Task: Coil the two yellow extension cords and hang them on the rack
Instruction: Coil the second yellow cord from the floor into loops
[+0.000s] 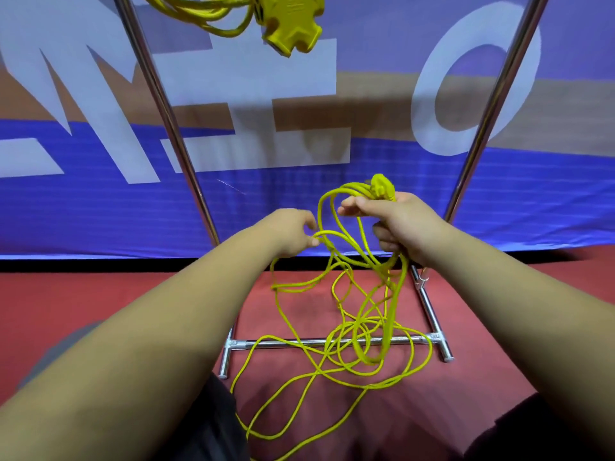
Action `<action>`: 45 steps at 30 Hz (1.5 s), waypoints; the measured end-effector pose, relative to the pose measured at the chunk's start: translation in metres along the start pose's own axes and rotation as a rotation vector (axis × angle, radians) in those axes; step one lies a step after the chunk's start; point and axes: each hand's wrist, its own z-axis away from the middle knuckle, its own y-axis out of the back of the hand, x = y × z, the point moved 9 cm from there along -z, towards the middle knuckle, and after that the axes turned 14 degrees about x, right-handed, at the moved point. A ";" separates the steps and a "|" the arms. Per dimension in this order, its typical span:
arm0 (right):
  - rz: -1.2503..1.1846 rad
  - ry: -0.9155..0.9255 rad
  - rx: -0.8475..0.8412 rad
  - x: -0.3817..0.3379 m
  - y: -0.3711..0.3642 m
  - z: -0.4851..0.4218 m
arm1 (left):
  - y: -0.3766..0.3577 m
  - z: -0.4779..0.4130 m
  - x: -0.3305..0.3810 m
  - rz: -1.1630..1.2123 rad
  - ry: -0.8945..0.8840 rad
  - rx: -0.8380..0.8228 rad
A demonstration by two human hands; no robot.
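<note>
The right grip [399, 224] clenched several gathered loops of the second yellow cord [386, 321] together with its plug [382, 188]. The left grip [293, 231] pinched a single strand just beside it. The rest lay in a loose tangle on the red floor [100, 294], draped across the base bar [283, 343] of the rack [159, 104]. The first cord [213, 18] hung coiled high between the posts. Drawing up more length would likely tighten crossed strands into a knot, or snag a loop on the base bar and tug the rack. Uneven loops might also slip from the crowded right grip.
</note>
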 end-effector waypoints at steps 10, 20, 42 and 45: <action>-0.261 0.056 0.338 -0.014 0.049 -0.016 | -0.026 0.002 -0.070 -0.592 0.249 -0.288; -0.611 -0.080 0.264 -0.021 0.043 -0.015 | -0.082 0.019 0.003 -0.044 -0.077 -0.309; -0.257 0.018 0.447 -0.028 0.101 -0.020 | -0.071 0.011 0.045 0.177 -0.168 -0.029; -0.145 0.012 0.502 -0.019 0.109 -0.024 | -0.030 0.006 0.048 0.340 -0.124 0.063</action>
